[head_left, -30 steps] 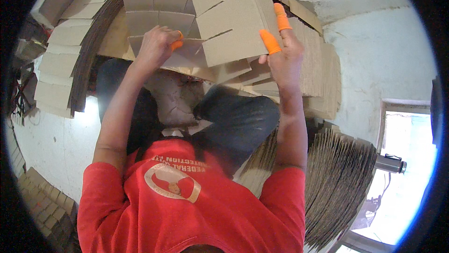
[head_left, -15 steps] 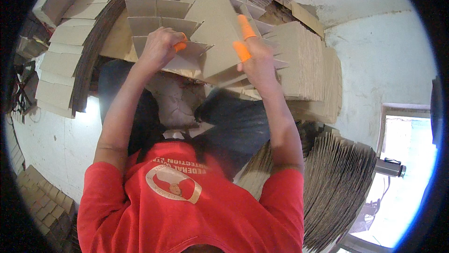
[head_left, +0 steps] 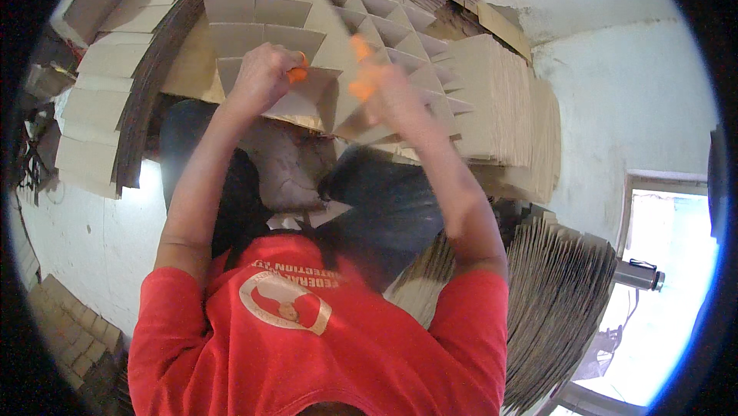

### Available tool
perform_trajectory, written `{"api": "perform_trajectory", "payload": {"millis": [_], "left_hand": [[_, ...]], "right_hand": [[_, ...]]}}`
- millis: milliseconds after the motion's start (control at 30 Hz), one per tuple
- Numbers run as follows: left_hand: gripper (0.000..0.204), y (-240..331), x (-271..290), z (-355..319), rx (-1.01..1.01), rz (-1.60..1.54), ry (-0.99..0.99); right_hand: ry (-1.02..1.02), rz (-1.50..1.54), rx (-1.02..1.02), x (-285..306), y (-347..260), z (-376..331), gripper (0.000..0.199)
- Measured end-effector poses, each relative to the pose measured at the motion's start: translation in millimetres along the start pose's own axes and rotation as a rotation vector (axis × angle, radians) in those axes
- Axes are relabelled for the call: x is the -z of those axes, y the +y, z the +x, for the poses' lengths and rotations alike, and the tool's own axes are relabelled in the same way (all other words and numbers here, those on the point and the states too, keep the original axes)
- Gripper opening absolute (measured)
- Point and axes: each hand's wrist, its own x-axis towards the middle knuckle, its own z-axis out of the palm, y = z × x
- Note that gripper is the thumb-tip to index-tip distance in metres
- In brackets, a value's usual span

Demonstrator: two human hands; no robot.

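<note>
In front of me is a partition grid of crossed grey-brown cardboard strips, with cells standing along its right side. On its left several cross strips stick out in a row. My left hand is closed at the near cross strip, its orange-covered fingertips curled against the cardboard. A long cardboard strip slants through the middle of the grid. My right hand, blurred by motion, is on the right edge of that strip, with orange covers on its finger and thumb. Its exact hold is smeared.
Flat cardboard pieces are stacked at the left and at the right of the grid. A tall fanned stack stands by my right elbow. More stacked cardboard lies at lower left. A bright window is at the right.
My right hand has moved left, and the long strip has swung left with it, uncovering the cells on the right. My left hand has barely moved.
</note>
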Motion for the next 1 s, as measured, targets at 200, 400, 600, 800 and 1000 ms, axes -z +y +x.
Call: {"api": "perform_trajectory", "payload": {"millis": [200,400,600,800,1000], "left_hand": [[0.013,-9,-5,-5,-0.019,0.01,0.01],[0.018,0,6,-4,-0.012,0.002,-0.05],[0.021,10,6,-4,0.014,0.004,-0.039],[0.018,9,10,-5,-0.027,0.018,0.032],[0.024,4,27,-12,-0.014,0.021,0.074]], "right_hand": [[-0.007,-0.234,0.082,-35,0,-21,0.078],[0.97,-0.7,0.077,33,136,-64,0.03],[0.543,-0.688,-0.755,58,212,-105,0.038],[0.705,-0.59,-0.51,53,240,-105,0.024],[0.787,-0.564,-0.623,55,231,-101,0.024]]}}
